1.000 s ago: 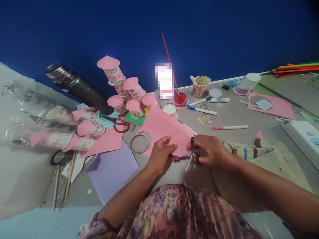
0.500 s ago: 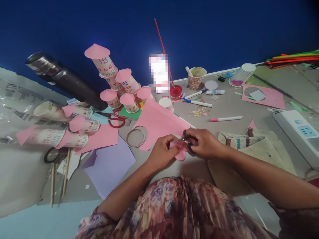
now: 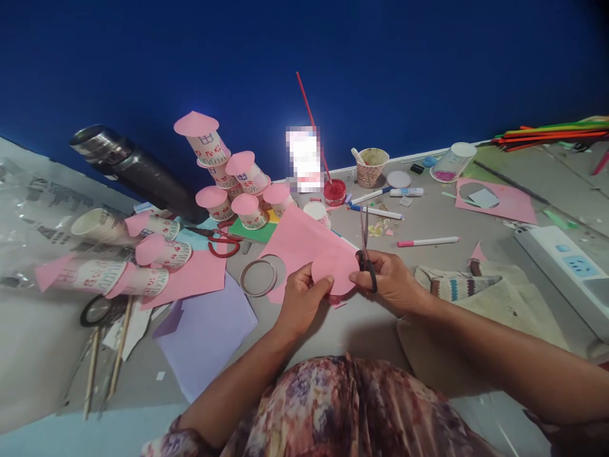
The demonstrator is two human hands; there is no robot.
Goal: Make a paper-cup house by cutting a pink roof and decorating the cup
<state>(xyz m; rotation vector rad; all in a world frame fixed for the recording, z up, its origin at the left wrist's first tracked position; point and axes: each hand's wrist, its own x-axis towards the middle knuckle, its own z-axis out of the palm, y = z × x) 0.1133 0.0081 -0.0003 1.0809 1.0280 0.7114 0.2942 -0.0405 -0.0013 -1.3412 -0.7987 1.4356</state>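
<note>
My left hand (image 3: 304, 295) pinches a rounded piece of pink paper (image 3: 334, 270) by its left side, thumb on top. Black-handled scissors (image 3: 365, 254) are in my right hand (image 3: 392, 279), blades pointing up and away from the paper. My right thumb and fingertips also touch the paper's right edge. Beneath it a small pink scrap (image 3: 339, 306) shows on the table. A larger sheet of pink paper (image 3: 290, 238) lies just behind my hands. Beside it rests a roll of tape (image 3: 258, 277).
Stacked paper cups with pink cone roofs (image 3: 214, 168) stand at the back left, near a black flask (image 3: 137, 174). Red-handled scissors (image 3: 223, 246) and a purple sheet (image 3: 207, 330) lie left. Markers (image 3: 428, 242), a cloth bag (image 3: 495, 311) and a power strip (image 3: 566, 260) are right.
The scissors have swung from lying across the paper to pointing upward, clear of it. The pink paper, bunched before, is now opened out flat between both hands. The view has tilted slightly up.
</note>
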